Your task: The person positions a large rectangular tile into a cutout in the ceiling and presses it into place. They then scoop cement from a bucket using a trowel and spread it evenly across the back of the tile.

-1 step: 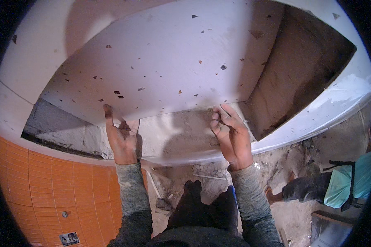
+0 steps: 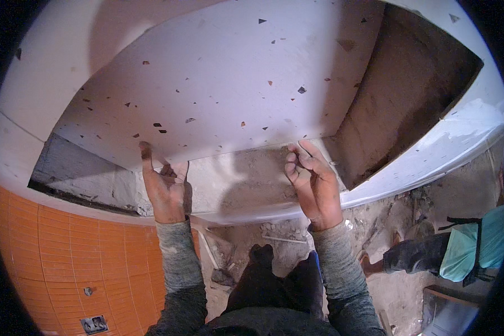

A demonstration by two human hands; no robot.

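Note:
A large pale terrazzo slab [image 2: 218, 73] with dark and brown chips is set in a recess in a white surface. My left hand [image 2: 165, 187] is palm up at the slab's near edge, its thumb over the speckled face and its other fingers curled at the edge. Farther right, my right hand [image 2: 316, 185] is also palm up, its thumb and bent fingers drawn together against the same edge. What the right fingertips press on is partly hidden. Between the hands, a rough grey ledge [image 2: 246, 182] shows below the slab.
Right of the slab is a brown recess wall [image 2: 414, 84]; to the left lies a grey cavity [image 2: 89, 173]. Orange tiles [image 2: 73, 252] cover the lower left. Rubble [image 2: 285, 232] lies on the floor by my legs. Another person in a teal garment [image 2: 462, 255] is at the right.

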